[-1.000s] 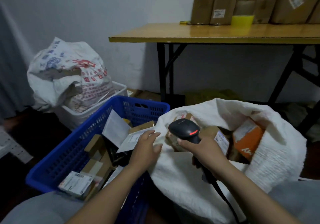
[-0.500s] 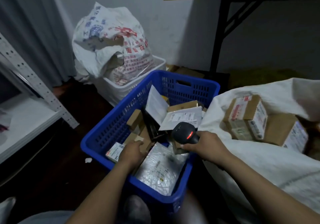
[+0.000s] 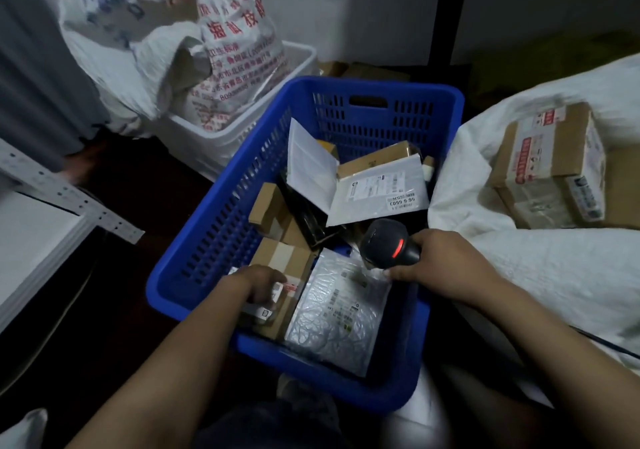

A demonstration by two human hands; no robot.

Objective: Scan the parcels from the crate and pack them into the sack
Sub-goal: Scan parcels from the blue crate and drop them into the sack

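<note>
A blue plastic crate (image 3: 221,226) sits in front of me, holding several parcels. My left hand (image 3: 258,287) reaches into its near left corner and grips a small labelled cardboard box (image 3: 280,268). Beside that box lies a silver bubble mailer (image 3: 337,313). My right hand (image 3: 440,268) holds a black barcode scanner (image 3: 388,244) with a red light, its head over the crate's right side. The white sack (image 3: 540,275) lies open to the right with a taped cardboard box (image 3: 550,164) inside.
A printed white bag (image 3: 166,43) fills a white basket (image 3: 242,129) behind the crate. A white metal shelf (image 3: 52,226) stands at the left. A black table leg (image 3: 445,12) rises behind the crate. The scanner cable (image 3: 588,344) trails over the sack.
My view has tilted down and left from the sack to the crate. My left hand has gone from the crate's upper parcels to the box in its near left corner; the scanner came over the crate.
</note>
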